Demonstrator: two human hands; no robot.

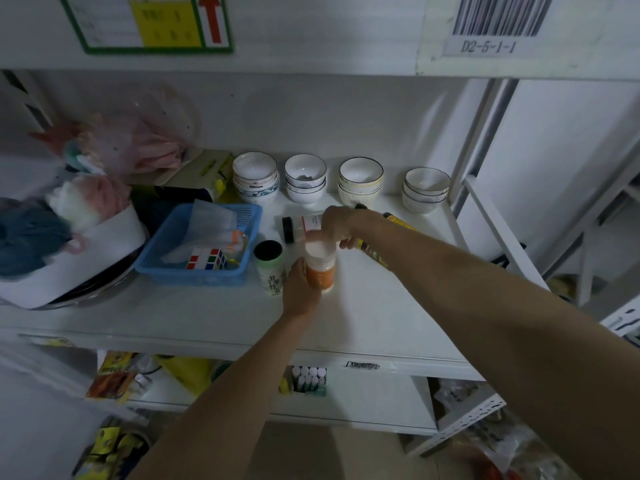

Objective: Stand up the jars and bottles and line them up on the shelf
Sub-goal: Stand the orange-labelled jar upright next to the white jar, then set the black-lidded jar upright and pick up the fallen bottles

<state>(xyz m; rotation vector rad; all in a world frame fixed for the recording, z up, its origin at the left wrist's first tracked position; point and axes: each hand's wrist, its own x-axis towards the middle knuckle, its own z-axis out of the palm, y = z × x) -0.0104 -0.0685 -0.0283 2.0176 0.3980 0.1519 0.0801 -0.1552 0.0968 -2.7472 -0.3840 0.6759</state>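
An orange-labelled bottle with a white cap [322, 268] stands upright on the white shelf [363, 313]. My left hand [299, 289] grips its side from the left, and my right hand [341, 225] touches its cap from above. Just to its left a green-white jar with a black lid [269, 268] stands upright. Behind the hands a clear jar with a black lid [299, 227] lies on its side. A yellow bottle [398, 221] also lies flat, mostly hidden under my right forearm.
Stacks of white bowls [306, 180] line the back of the shelf. A blue basket [201, 244] holding a puzzle cube [206, 259] sits left of the jars. Cloths and a white tub [69, 237] crowd the far left. A shelf post [485, 209] rises at right.
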